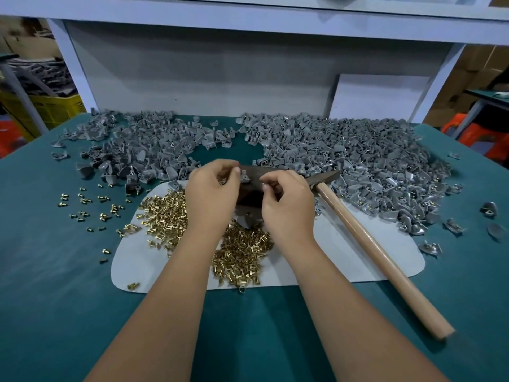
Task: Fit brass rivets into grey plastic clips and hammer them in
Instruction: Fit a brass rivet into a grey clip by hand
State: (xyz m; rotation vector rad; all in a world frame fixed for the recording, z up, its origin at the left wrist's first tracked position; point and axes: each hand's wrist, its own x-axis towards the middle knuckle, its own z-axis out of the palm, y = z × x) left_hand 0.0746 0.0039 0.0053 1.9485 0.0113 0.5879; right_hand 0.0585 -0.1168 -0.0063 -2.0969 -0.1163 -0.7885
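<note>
Both hands meet over a dark metal block point(252, 188) near the middle of the worktop point(55, 271), which has a teal cover. Left hand point(212, 194) has fingers curled, thumb and forefinger pinched together at the block's far edge; brass rivets show under its fingers, but can't tell exactly what's in the pinch. Right hand point(287, 205) also curled, fingertips pinched just beside a single grey clip point(244, 176) that sits on top of the block betw. the two hands; what the right grip holds is too small to make out.

Block stands on a white mat point(344, 257) w/ rounded corners, laid toward the near edge of the worktop. Brass rivets point(165, 213) lie heaped on the mat's left half and under the forearms, w/ a scatter of loose ones off the mat toward the left edge. Hammer point(377, 252) lies on the mat's right side, head touching the block's right end, wooden handle running diagonally toward the near right corner, untouched by either hand.

Grey plastic clips point(344, 155) are piled in a wide band along the far edge, thicker on the right, w/ a few strays near the right edge. Some clips at the near side of the right pile show brass in them
</note>
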